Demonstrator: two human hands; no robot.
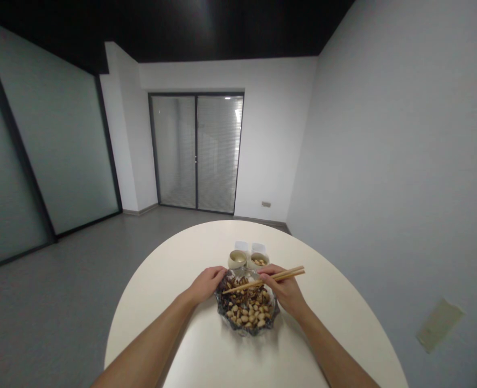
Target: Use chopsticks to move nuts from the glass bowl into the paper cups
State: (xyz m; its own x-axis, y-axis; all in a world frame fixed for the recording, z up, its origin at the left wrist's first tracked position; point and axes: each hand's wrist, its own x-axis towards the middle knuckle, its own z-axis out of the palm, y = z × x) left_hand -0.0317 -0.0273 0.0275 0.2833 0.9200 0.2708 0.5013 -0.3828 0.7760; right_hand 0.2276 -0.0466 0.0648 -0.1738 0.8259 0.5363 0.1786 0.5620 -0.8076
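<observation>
A scalloped clear-glass bowl stands on the table in front of me. Pale pistachio-like nuts fill its near side, and dark brown striped pieces, too small to name surely, fill the far side. My left hand grips the bowl's left rim, its fingertips partly hidden. In my right hand is a pair of wooden chopsticks, slanting left and down over the bowl. Their tips are close together above the dark pieces; whether they pinch anything I cannot tell.
Just beyond the bowl stand two small round cups: the left cup shows a bare inside, the right cup holds pale nuts. Two whitish translucent square pieces lie behind them. The round cream table is near a wall on the right.
</observation>
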